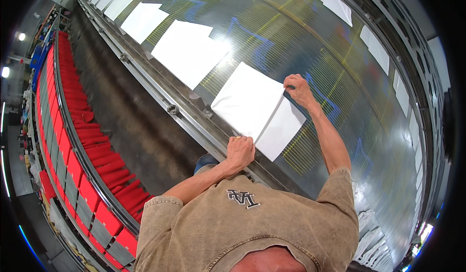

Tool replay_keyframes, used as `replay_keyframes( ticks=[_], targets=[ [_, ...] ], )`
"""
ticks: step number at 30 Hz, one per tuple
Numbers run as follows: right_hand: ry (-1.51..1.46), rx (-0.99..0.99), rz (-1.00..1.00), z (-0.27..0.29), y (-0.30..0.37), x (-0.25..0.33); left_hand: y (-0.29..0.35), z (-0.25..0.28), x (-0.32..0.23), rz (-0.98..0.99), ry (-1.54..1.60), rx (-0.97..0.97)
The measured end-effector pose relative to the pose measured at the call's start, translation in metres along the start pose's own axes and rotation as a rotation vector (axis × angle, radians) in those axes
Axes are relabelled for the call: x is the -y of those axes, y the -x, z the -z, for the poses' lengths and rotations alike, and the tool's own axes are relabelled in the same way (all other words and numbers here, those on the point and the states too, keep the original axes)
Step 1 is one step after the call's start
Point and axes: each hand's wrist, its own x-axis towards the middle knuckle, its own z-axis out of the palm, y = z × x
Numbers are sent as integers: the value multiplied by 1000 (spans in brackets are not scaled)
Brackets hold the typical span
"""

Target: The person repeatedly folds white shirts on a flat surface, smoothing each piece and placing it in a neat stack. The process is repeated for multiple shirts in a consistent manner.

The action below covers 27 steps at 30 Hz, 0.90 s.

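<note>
The white panel (250, 97) lay on the surface (291, 53), its long axis running seven to one o'clock. Your right hand (299, 90) pinched its two-o'clock corner, panel toward eight; your left hand (240, 151) curled at its six-o'clock corner, finger grip unclear, both equally near.

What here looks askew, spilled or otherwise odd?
Nothing really stands out. The upper white piece at the person's left hand and right hand sits offset over another white layer, but nearby white pieces on the table show similar stepped outlines. I see no spill or damage.
</note>
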Motion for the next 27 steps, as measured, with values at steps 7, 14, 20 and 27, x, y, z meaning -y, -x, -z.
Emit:
replay_keyframes(
  ticks=[7, 14, 20, 27],
  targets=[
    [44, -2, 19, 12, 17, -10, -7, -2, -18, 7, 58, 75],
    [47, -3, -13, 13, 29, -12, -7, -5, -24, 2, 29, 176],
    [121, -35, 60, 8, 35, -13, -10, -8, -23, -24, 78, 169],
    [399, -61, -165, 2, 32, 19, -13, -9, -19, -7, 110, 219]
  ],
)
